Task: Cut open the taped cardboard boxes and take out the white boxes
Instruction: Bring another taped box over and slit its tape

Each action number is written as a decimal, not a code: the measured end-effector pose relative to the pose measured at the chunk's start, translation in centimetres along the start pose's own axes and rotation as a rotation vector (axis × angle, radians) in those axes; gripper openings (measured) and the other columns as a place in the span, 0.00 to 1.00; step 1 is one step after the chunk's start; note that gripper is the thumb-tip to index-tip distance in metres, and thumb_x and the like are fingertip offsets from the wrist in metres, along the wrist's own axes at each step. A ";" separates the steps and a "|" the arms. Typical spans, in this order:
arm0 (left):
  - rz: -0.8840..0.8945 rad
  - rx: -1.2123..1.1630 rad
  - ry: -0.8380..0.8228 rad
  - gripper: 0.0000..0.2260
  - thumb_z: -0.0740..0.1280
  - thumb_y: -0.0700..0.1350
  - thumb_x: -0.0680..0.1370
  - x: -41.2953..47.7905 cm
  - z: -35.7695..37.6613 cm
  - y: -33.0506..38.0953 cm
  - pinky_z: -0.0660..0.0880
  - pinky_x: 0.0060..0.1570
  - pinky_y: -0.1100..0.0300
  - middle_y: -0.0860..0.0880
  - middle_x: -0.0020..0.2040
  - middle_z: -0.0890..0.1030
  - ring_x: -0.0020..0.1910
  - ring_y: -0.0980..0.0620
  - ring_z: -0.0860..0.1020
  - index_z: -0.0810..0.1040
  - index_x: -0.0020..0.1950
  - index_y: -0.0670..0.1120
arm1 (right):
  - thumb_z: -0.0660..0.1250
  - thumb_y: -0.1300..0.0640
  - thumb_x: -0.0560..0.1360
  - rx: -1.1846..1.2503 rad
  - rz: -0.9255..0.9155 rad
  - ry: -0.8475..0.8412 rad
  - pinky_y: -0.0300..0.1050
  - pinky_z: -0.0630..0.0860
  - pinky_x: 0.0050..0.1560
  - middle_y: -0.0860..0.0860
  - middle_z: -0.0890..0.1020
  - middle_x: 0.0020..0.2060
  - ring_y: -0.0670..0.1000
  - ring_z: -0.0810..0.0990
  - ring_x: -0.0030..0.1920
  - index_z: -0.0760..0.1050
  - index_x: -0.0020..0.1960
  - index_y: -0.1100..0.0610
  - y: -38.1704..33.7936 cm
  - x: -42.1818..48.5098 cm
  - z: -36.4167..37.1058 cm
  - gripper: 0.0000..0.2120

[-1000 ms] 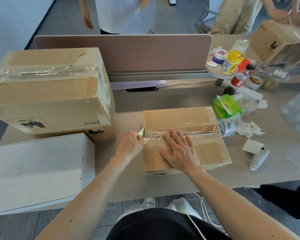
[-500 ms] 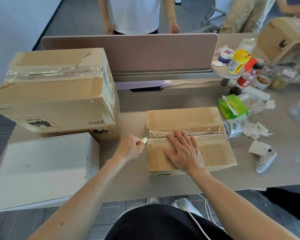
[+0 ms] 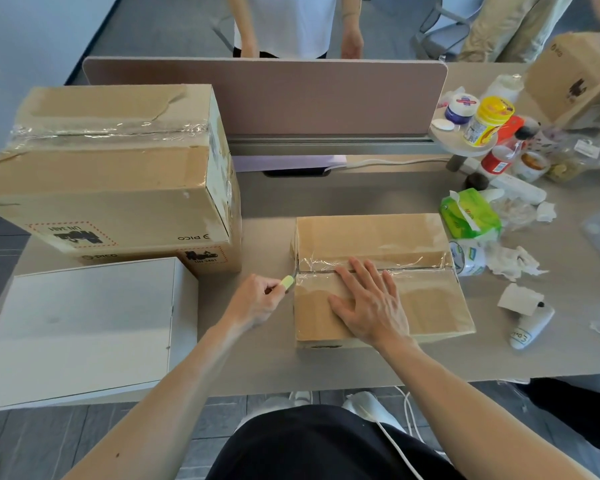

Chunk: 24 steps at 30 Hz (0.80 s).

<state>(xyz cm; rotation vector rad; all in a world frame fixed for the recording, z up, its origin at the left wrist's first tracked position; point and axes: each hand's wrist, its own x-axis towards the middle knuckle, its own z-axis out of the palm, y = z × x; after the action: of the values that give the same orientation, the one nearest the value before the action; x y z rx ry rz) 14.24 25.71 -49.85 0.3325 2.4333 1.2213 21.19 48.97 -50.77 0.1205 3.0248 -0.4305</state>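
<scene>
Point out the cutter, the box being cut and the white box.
cutter (image 3: 287,282): head view, green handle end.
taped cardboard box (image 3: 371,237): head view, far top flap.
white box (image 3: 84,323): head view, middle of lid.

Looked like an open office. Had a pale grey desk (image 3: 326,202) closed off along its far edge by a low pinkish divider panel (image 3: 264,95), with a grey cable channel (image 3: 326,144) at the panel's foot and a white cable (image 3: 388,162) lying beside it. Showed a grey office chair (image 3: 442,27) on dark grey floor (image 3: 174,26) beyond the panel. Held jars (image 3: 489,121) and a green tissue pack (image 3: 470,214) crowded toward the desk's far right corner.
</scene>
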 end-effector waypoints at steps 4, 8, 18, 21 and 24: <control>-0.067 -0.141 0.056 0.20 0.64 0.46 0.82 -0.9 0.8 -0.2 0.56 0.27 0.58 0.49 0.24 0.65 0.24 0.51 0.61 0.76 0.38 0.31 | 0.47 0.31 0.75 -0.005 -0.004 -0.014 0.55 0.47 0.78 0.45 0.55 0.79 0.50 0.50 0.79 0.58 0.77 0.41 0.0 0.0 -0.1 0.33; -0.113 -0.233 0.078 0.17 0.64 0.47 0.80 -1.4 1.4 -0.3 0.59 0.27 0.58 0.45 0.26 0.66 0.24 0.50 0.65 0.78 0.37 0.37 | 0.47 0.31 0.76 -0.009 -0.010 -0.009 0.55 0.48 0.78 0.46 0.56 0.79 0.50 0.51 0.79 0.58 0.77 0.42 0.0 0.1 0.0 0.32; -0.120 -0.288 0.104 0.19 0.65 0.46 0.82 -2.0 1.6 -0.7 0.63 0.25 0.58 0.43 0.25 0.71 0.23 0.49 0.67 0.78 0.40 0.31 | 0.48 0.31 0.77 -0.026 -0.018 -0.007 0.55 0.48 0.78 0.46 0.56 0.79 0.51 0.51 0.79 0.58 0.77 0.42 0.2 0.1 0.1 0.31; -0.110 -0.251 0.184 0.20 0.64 0.51 0.79 -2.0 1.8 -0.9 0.61 0.27 0.56 0.46 0.24 0.69 0.23 0.51 0.65 0.77 0.37 0.34 | 0.50 0.32 0.77 -0.018 -0.018 -0.002 0.56 0.49 0.78 0.46 0.57 0.79 0.51 0.51 0.79 0.59 0.77 0.42 0.2 0.2 0.1 0.30; -0.120 -0.270 0.227 0.20 0.64 0.52 0.78 -1.8 2.4 -0.7 0.60 0.27 0.57 0.46 0.24 0.68 0.24 0.51 0.64 0.77 0.39 0.34 | 0.51 0.33 0.77 -0.015 -0.016 -0.005 0.55 0.49 0.77 0.46 0.57 0.79 0.51 0.51 0.79 0.59 0.76 0.41 0.3 0.2 0.2 0.30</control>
<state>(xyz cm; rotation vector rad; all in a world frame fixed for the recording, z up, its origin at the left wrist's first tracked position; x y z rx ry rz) 16.85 26.33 -51.26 -0.0321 2.3865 1.5822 21.04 49.19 -51.08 0.0939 3.0250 -0.4082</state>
